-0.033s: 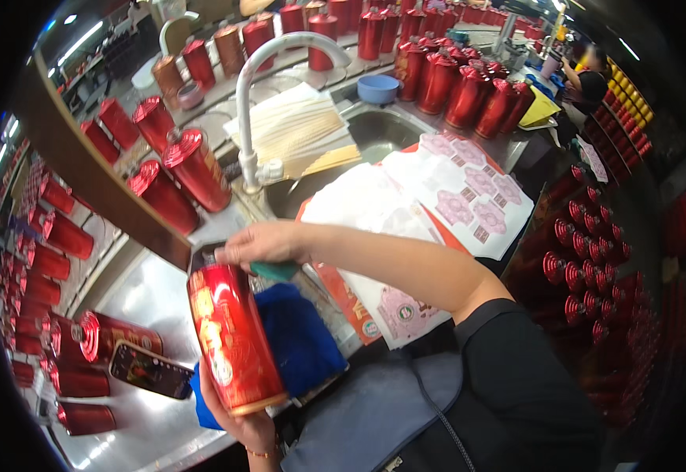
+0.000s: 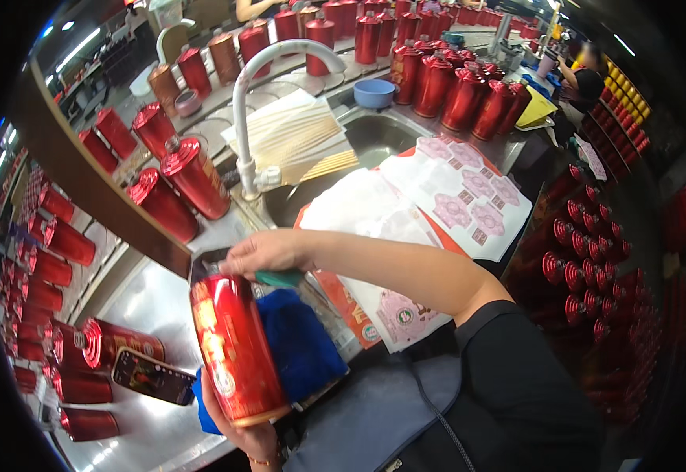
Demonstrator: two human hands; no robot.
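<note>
A shiny red bottle (image 2: pixel 239 346) with gold lettering leans in front of me, its neck pointing away. My left hand (image 2: pixel 242 431) wraps round its lower end from the left and below. At the neck, my right hand (image 2: pixel 274 253) is closed, with its fingertips against the top of the bottle. A green flat piece (image 2: pixel 280 278) sticks out under the right palm; its kind is unclear. Beneath and beside the bottle lies a blue cloth (image 2: pixel 299 346). To the left, a phone (image 2: pixel 154 376) rests tilted against a red bottle (image 2: pixel 123 343) lying on its side.
Sticker sheets (image 2: pixel 472 193) lie to the right, by a sink (image 2: pixel 382 134) with a white curved faucet (image 2: pixel 242 118) and a blue bowl (image 2: pixel 375 93). A brown post (image 2: pixel 99 165) rises at left. Many red bottles (image 2: pixel 465 98) stand around. A co-worker (image 2: pixel 583 82) sits at far right.
The view has shifted slightly. My right hand has moved a little down and to the right at the bottle's neck; my left hand keeps its grip. A person's forearm shows more at the top.
</note>
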